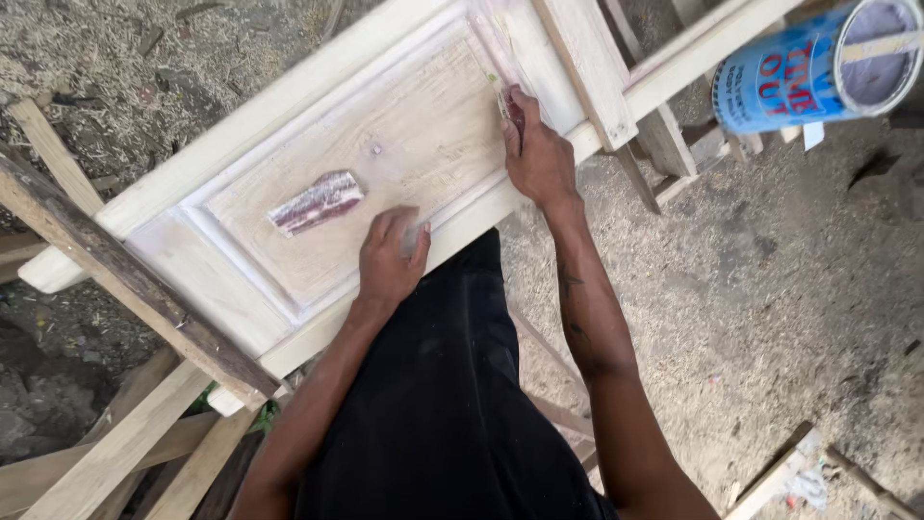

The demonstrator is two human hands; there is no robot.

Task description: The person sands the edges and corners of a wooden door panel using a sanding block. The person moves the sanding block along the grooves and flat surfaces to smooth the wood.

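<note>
- Down below, a pale wood door panel (318,125), lying flat on wood stands, long way running from lower left up to upper right.
- Right hand (537,154) up at the top right corner of the sunken middle part, pressing a small dark scraper (513,114) onto the wood.
- Right fingers curled tight and clamped on that scraper, tip pointing up toward the corner groove.
- Left hand (390,258) resting on the near edge of the panel, fingers close together and bent, pinching a small pale bit; too blurry to tell what.
- Reddish, white-smeared rag (318,201) lying loose on the middle of the panel, long way matching the panel, slanted up to the right.
- Rag just to the left of the left hand, near but not touching; well apart from the right hand.
- Left hand nearer to the rag by far.
- Blue tin can (813,67) up at the top right, on the frame, lid off, with a stick (881,45) across its mouth, well apart from both hands.
- Sawdust ground (770,289) all around, with loose wood strips (115,433) at the lower left.
- Black clothing (443,404) between the two arms.
</note>
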